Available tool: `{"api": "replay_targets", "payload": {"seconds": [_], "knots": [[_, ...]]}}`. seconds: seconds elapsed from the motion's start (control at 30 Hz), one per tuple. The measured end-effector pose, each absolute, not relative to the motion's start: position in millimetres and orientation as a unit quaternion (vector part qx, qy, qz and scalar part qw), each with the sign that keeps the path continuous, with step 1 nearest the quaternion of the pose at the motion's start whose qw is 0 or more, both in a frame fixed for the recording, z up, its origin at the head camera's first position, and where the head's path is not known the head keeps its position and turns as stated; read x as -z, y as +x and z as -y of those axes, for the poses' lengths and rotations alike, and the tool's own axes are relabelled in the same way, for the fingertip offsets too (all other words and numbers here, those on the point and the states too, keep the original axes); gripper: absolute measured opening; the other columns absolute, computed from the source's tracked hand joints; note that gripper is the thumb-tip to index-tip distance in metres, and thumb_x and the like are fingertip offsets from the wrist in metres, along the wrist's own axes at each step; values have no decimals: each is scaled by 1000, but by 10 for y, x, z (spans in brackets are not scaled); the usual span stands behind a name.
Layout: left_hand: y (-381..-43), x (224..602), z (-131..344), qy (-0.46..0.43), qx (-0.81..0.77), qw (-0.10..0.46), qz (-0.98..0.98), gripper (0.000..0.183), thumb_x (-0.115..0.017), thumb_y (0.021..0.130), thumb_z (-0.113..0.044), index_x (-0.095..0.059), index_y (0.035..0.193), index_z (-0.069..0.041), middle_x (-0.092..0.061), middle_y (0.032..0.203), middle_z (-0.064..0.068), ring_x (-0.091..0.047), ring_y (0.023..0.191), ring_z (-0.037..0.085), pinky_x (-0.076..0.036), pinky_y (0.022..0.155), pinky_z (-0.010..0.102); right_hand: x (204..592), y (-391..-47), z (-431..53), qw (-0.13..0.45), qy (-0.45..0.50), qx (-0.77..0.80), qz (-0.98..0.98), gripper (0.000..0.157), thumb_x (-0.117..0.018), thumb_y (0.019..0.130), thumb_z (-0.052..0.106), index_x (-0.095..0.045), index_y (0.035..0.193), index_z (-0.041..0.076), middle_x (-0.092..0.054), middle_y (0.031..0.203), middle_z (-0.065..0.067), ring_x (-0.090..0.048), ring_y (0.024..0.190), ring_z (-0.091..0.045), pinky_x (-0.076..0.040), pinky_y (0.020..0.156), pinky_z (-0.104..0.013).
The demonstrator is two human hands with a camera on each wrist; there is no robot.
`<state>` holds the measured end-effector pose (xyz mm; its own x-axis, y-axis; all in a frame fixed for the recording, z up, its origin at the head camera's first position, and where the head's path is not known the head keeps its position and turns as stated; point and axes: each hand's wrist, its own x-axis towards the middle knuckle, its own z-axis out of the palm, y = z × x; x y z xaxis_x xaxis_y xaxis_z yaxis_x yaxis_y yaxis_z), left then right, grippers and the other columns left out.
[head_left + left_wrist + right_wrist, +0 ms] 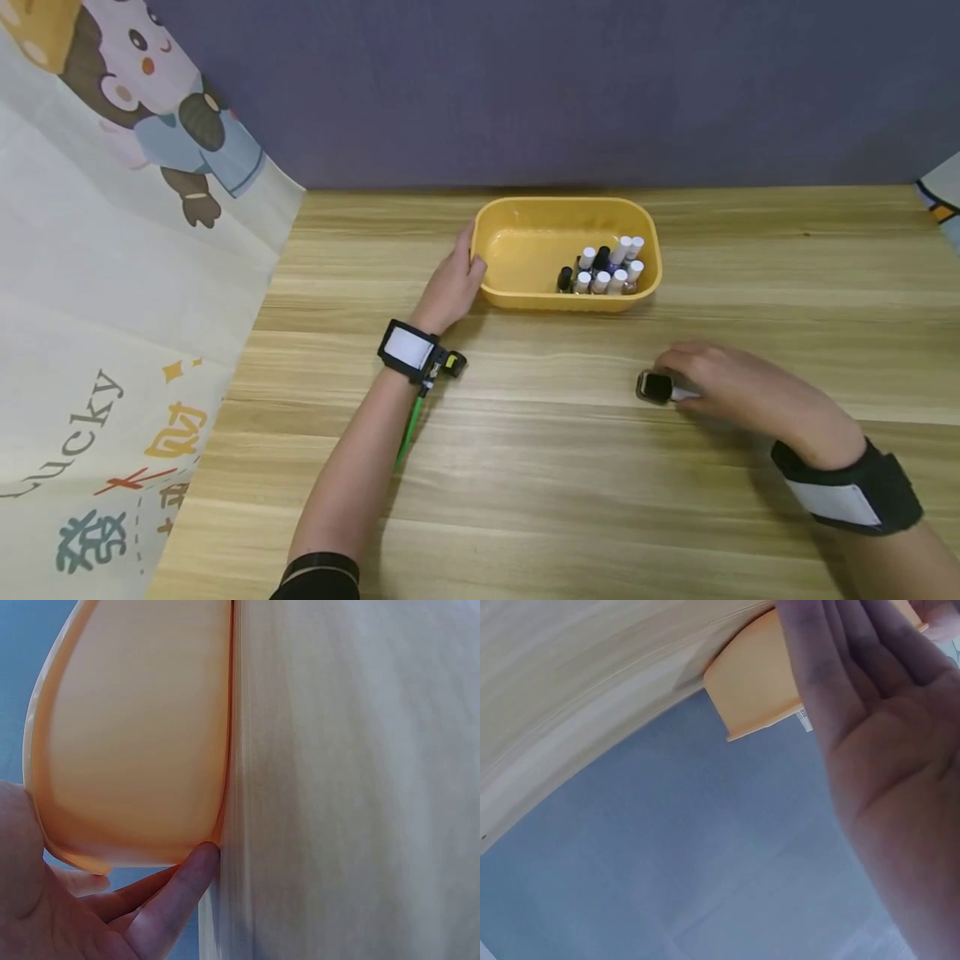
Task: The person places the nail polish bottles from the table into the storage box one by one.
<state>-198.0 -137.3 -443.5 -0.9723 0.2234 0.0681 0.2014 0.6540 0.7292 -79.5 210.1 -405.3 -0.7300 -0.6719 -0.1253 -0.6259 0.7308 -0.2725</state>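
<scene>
A yellow plastic basket (525,302) stands on the wooden table with several small nail polish bottles (600,283) upright in its right half. Their caps are white or black. My left hand (452,283) holds the basket's left end, thumb by the rim and fingers along the outer wall; in the left wrist view one fingertip (201,859) touches the wall low down near the tabletop. Right of and nearer than the basket, my right hand (712,379) pinches a dark, white-capped nail polish bottle (655,387) that points left. In the right wrist view my hand (885,750) hides it.
The wooden tabletop (525,483) reaches back to a dark blue-grey upright panel (570,92). A white printed cloth (97,292) with a cartoon figure hangs along the left side. Each wrist wears a black strap, with a green cable (408,429) beside the left forearm.
</scene>
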Motion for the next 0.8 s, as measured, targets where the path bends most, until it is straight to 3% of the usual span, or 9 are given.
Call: {"api": "replay_targets", "payload": {"seconds": [0.1, 0.33, 0.6, 0.8], "knots": [[-1980, 4438, 1377, 117, -401, 13, -908, 58, -27, 97, -31, 1, 149, -27, -35, 146, 8, -53, 82, 17, -44, 65, 30, 4049, -814, -2107, 136, -344, 106, -923, 31, -75, 69, 12, -63, 98, 11, -59, 92, 4, -55, 82, -10, -48, 70, -31], [-1987, 4444, 1378, 121, -404, 12, -907, 58, -27, 97, -30, 0, 149, -26, -37, 144, 9, -54, 81, 17, -44, 63, 30, 4032, -838, -2096, 188, -316, 110, -923, 22, -72, 73, 11, -59, 90, 18, -52, 79, 12, -46, 70, -5, -42, 60, -26], [-1992, 4448, 1378, 123, -407, 11, -905, 58, -27, 97, -30, -1, 149, -24, -36, 145, 8, -54, 84, 16, -44, 66, 29, 4039, -848, -2108, 200, -305, 107, -925, 25, -72, 72, 11, -60, 93, 16, -55, 81, 11, -50, 72, -4, -45, 62, -28], [-1991, 4448, 1385, 125, -408, 14, -904, 58, -26, 98, -31, -2, 149, -21, -40, 142, 9, -52, 72, 18, -43, 59, 31, 4049, -848, -2113, 208, -310, 120, -920, 23, -71, 74, 11, -57, 91, 16, -52, 77, 11, -46, 69, -6, -42, 58, -27]]}}
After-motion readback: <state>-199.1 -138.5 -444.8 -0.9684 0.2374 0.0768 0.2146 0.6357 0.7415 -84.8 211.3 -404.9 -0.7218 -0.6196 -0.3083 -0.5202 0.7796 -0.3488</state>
